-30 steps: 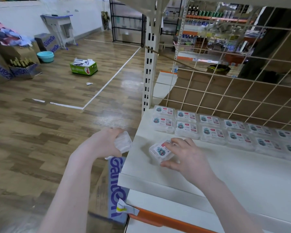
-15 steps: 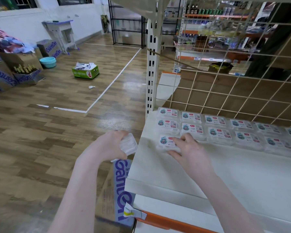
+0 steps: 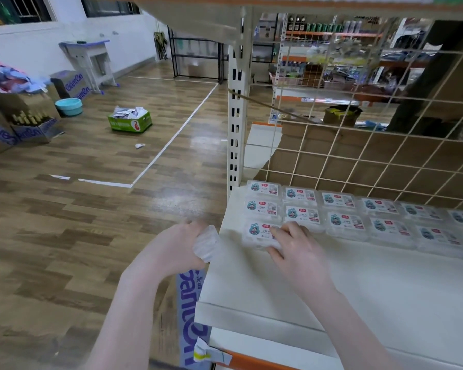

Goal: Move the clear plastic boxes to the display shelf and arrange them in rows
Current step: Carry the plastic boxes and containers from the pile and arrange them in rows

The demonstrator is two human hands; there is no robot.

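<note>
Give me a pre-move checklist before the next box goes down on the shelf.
1. Box under the right hand seated on the shelf: ok; the third-row box lies flat at the left end.
2. Lined up with the two rows behind: ok, roughly.
3. Right hand clear of it: not ok, fingers on it.
4. Next box ready in the left hand: ok, gripped.
5. Free spot to its right: ok.
</note>
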